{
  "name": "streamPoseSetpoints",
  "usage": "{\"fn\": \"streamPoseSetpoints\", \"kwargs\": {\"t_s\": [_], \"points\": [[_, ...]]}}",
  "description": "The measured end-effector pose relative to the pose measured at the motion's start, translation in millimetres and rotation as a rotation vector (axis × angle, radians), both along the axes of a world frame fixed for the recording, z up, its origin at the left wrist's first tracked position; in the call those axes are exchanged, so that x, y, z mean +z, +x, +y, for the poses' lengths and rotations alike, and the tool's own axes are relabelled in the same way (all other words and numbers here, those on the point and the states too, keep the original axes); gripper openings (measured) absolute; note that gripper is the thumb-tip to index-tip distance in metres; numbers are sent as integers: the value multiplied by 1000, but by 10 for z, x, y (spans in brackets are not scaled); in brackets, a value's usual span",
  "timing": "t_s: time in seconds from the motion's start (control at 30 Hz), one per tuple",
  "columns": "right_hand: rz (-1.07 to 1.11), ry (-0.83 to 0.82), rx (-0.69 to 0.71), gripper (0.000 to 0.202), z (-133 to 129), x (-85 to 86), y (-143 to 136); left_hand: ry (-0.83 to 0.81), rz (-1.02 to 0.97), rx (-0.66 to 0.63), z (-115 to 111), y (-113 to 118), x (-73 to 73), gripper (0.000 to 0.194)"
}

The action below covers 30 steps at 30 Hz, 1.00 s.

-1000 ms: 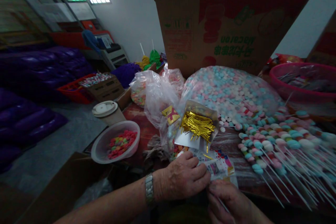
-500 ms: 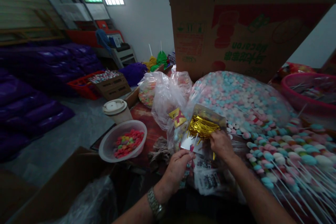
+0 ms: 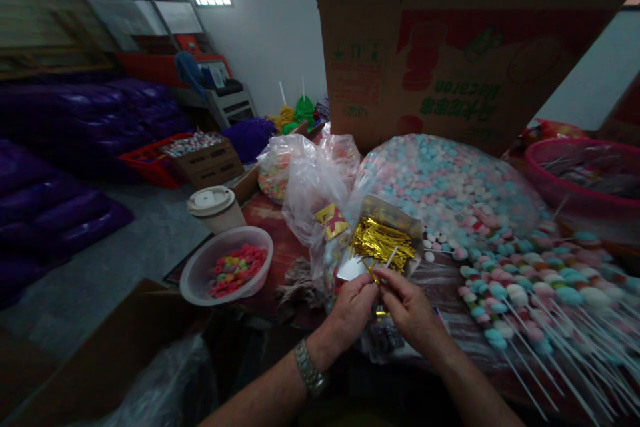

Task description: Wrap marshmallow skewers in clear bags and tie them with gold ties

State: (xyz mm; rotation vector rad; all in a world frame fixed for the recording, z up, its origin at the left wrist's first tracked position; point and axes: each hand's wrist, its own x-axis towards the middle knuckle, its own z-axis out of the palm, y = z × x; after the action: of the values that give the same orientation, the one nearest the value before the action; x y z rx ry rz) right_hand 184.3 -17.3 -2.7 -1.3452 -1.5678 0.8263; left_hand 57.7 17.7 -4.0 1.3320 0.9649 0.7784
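My left hand (image 3: 351,307) and my right hand (image 3: 411,307) meet at the fingertips over the front of the table. A thin gold twist tie (image 3: 371,269) sticks out from between them, pinched by my right fingers. A white stick (image 3: 393,256) points up past the fingertips. My left hand appears closed around it, though its lower part and whatever it carries are hidden. Just beyond lies an open box (image 3: 416,228) with a pile of gold twist ties (image 3: 383,240). Under my hands are clear packets with dark print (image 3: 383,337).
A bowl of red and green gummies (image 3: 193,283) and a lidded cup (image 3: 213,203) stand left. Marshmallow skewers (image 3: 545,280) lie right, before a big marshmallow bag (image 3: 450,177). A pink basin (image 3: 537,177) and a carton (image 3: 365,47) stand behind.
My right hand has left the twist tie pile and come down to my left hand, bringing a gold twist tie. The fingertips now touch. The view has shifted slightly.
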Motion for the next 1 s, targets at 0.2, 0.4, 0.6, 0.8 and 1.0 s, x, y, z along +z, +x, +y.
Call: {"fn": "streamPoseSetpoints", "kwargs": {"t_s": [0.2, 0.4, 0.6, 0.8, 1.0], "points": [[-79, -80, 23, 61, -15, -28, 95, 103, 95, -210, -74, -62, 3, 30], [-296, 77, -197, 53, -197, 3, -3, 12, 20, -57, -119, 34, -7, 30], [151, -13, -269, 36, -235, -182, 2, 47, 16, -65, -142, 82, 3, 31], [-173, 1, -226, 19, -256, -9, 298, -61, 34, -95, -134, 58, -82, 34], [-261, 12, -133, 18, -321, 128, 228, -51, 43, -74, -139, 112, -36, 25]]}}
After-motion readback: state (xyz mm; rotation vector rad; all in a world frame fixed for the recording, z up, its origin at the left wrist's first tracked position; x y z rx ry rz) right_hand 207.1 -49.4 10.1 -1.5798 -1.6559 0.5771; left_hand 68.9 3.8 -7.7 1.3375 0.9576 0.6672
